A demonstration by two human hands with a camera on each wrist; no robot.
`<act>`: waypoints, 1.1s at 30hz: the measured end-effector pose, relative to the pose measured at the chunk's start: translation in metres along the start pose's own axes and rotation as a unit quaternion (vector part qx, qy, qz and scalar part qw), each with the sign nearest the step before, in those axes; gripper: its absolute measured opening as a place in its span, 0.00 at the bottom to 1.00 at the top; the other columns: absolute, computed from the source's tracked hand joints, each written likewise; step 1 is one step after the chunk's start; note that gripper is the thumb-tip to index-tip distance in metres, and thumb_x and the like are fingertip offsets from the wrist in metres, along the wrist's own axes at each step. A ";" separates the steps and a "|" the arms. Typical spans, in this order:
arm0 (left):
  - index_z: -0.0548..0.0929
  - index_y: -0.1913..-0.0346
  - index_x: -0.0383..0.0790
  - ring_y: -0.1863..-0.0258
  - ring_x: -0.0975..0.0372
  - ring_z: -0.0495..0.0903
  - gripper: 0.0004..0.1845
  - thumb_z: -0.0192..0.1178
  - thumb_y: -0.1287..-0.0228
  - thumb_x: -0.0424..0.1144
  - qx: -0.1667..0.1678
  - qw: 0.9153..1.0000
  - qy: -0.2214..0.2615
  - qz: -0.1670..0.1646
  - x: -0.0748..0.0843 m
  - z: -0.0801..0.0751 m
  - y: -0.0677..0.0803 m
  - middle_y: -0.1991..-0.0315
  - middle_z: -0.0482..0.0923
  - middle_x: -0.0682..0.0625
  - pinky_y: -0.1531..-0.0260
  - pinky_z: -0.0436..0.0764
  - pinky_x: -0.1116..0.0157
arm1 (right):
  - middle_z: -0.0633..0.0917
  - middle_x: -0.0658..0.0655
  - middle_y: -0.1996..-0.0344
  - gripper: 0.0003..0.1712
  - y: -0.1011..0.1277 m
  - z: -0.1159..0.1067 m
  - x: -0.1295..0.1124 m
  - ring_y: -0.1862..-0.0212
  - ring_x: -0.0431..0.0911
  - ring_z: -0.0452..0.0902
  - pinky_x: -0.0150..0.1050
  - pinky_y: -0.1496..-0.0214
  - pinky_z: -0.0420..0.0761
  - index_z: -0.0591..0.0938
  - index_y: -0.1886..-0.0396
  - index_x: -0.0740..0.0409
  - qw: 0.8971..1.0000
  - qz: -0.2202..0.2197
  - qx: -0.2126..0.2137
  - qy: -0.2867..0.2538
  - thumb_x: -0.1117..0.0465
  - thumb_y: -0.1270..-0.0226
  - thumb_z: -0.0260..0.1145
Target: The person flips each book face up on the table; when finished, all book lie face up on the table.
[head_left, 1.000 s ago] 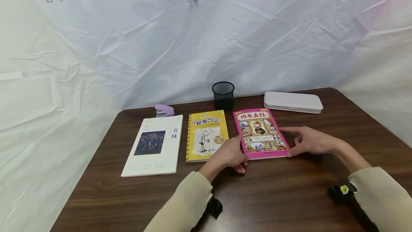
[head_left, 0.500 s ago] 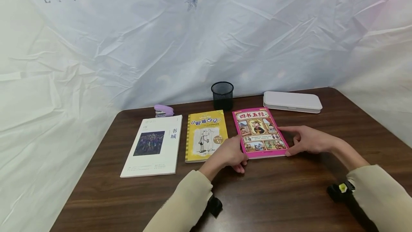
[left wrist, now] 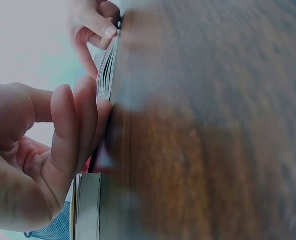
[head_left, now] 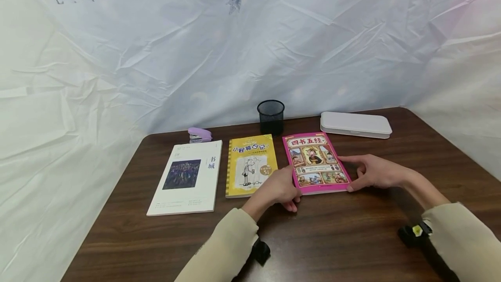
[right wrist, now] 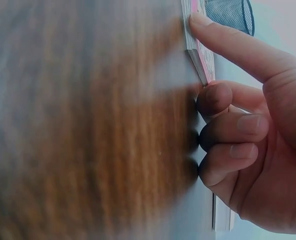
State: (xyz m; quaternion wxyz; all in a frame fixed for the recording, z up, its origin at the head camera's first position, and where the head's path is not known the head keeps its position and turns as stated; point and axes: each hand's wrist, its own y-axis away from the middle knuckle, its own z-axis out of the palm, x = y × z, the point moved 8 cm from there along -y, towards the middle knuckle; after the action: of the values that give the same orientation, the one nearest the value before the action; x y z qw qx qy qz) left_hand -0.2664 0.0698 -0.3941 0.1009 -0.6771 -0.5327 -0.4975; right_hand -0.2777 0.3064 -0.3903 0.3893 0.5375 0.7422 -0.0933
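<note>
Pink book point(head_left: 316, 162) lies flat between my two hands on the brown table point(head_left: 352, 238). My left hand point(head_left: 278, 188) curls its fingers point(left wrist: 82, 120) against the book's near left corner. My right hand point(head_left: 375, 171) pinches the near right corner, one finger point(right wrist: 233, 45) straight along the edge. Just left of my left fingers lies a yellow book point(head_left: 250, 164), then a white book point(head_left: 187, 176). Past the fingers stand a black mesh cup point(head_left: 271, 116), a white case point(head_left: 355, 124) and a purple stapler point(head_left: 200, 135).

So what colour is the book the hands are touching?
The book is bright pink, with small pictures on its cover; the head view shows it best.
</note>
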 end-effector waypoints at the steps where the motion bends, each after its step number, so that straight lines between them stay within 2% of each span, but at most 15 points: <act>1: 0.74 0.39 0.43 0.86 0.56 0.84 0.19 0.65 0.27 0.28 -0.001 1.000 0.000 0.000 0.000 0.000 0.000 0.75 0.83 0.42 0.84 0.86 0.61 | 0.73 0.48 0.82 0.58 0.000 0.000 0.000 0.79 0.37 0.67 0.31 0.77 0.69 0.61 0.18 0.67 1.000 -0.001 0.001 0.000 0.51 0.40 0.81; 12: 0.74 0.41 0.44 0.86 0.55 0.84 0.18 0.65 0.27 0.28 -0.002 1.000 -0.002 0.003 0.000 0.002 -0.001 0.76 0.83 0.41 0.85 0.86 0.60 | 0.72 0.48 0.82 0.58 0.002 0.001 0.000 0.80 0.38 0.67 0.32 0.79 0.69 0.61 0.18 0.67 1.000 0.006 0.005 -0.004 0.51 0.40 0.81; 23: 0.73 0.36 0.44 0.86 0.55 0.84 0.22 0.65 0.27 0.29 -0.003 1.000 -0.006 -0.005 -0.002 -0.001 -0.003 0.75 0.83 0.41 0.84 0.86 0.60 | 0.73 0.49 0.82 0.57 0.000 0.001 0.000 0.83 0.38 0.66 0.34 0.82 0.70 0.61 0.17 0.65 1.000 0.009 0.001 -0.006 0.50 0.38 0.81; 27: 0.71 0.31 0.44 0.86 0.55 0.84 0.27 0.67 0.28 0.31 0.001 1.000 -0.002 -0.002 -0.001 -0.002 -0.001 0.75 0.83 0.42 0.84 0.86 0.60 | 0.74 0.50 0.81 0.56 0.002 0.001 0.002 0.84 0.39 0.66 0.35 0.83 0.71 0.60 0.17 0.66 1.000 0.018 -0.004 -0.008 0.49 0.36 0.79; 30: 0.68 0.24 0.45 0.85 0.55 0.84 0.34 0.69 0.28 0.35 0.010 1.000 -0.013 0.005 0.000 -0.008 0.006 0.74 0.84 0.43 0.84 0.86 0.61 | 0.76 0.51 0.79 0.54 0.003 -0.004 0.000 0.83 0.41 0.68 0.36 0.82 0.73 0.61 0.17 0.64 1.000 0.030 0.008 0.004 0.46 0.32 0.76; 33: 0.65 0.19 0.44 0.84 0.57 0.84 0.38 0.69 0.27 0.42 0.035 0.998 -0.042 0.032 0.006 -0.026 0.018 0.73 0.85 0.45 0.83 0.85 0.63 | 0.78 0.52 0.76 0.49 0.006 -0.016 -0.009 0.81 0.42 0.69 0.38 0.80 0.74 0.64 0.19 0.64 0.998 0.026 0.053 0.030 0.44 0.28 0.73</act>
State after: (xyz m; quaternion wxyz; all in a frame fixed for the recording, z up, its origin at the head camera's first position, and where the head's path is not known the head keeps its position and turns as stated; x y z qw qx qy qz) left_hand -0.2670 0.0487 -0.3700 0.1180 -0.7098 -0.5318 -0.4465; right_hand -0.2793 0.3114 -0.3721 0.3399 0.5790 0.7334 -0.1065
